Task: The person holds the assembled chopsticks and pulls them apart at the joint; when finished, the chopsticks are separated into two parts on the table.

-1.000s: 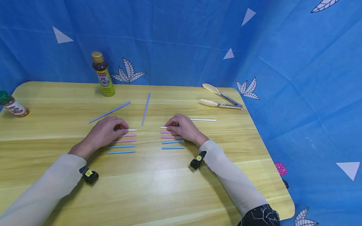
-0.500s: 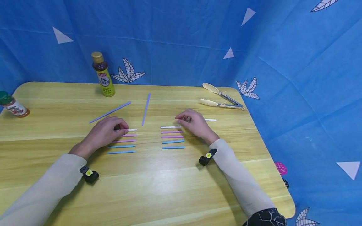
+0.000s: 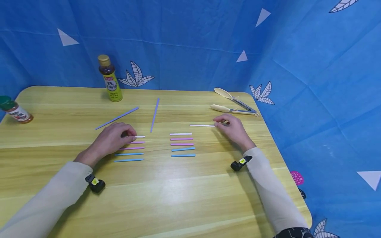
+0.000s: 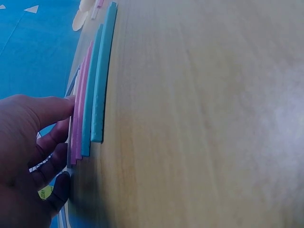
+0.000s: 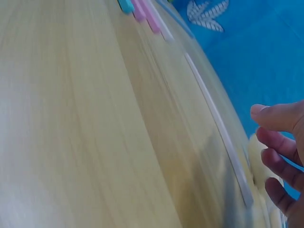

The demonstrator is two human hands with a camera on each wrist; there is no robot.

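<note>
My left hand (image 3: 110, 141) pinches a short white stick (image 3: 141, 136) at the top of the left row, above pink sticks and blue sticks (image 3: 129, 160). In the left wrist view, the thumb of that hand (image 4: 35, 137) lies along the row's far side. The right row has a white stick (image 3: 180, 134), pink sticks (image 3: 182, 139) and blue sticks (image 3: 183, 155). My right hand (image 3: 233, 130) hovers by the right end of a longer white stick (image 3: 200, 125); the right wrist view shows its fingers (image 5: 280, 159) parted, apart from that stick (image 5: 216, 118).
Two purple sticks, one slanted (image 3: 117, 118) and one nearly upright in view (image 3: 154, 115), lie behind the rows. A yellow-labelled bottle (image 3: 112, 84) stands at the back, a green-capped jar (image 3: 18, 112) at far left. Tongs (image 3: 238, 110) lie at the back right.
My right hand has left the right row's white stick and moved right, to the longer white stick's right end, uncovering its left part. My left hand has stayed in place.
</note>
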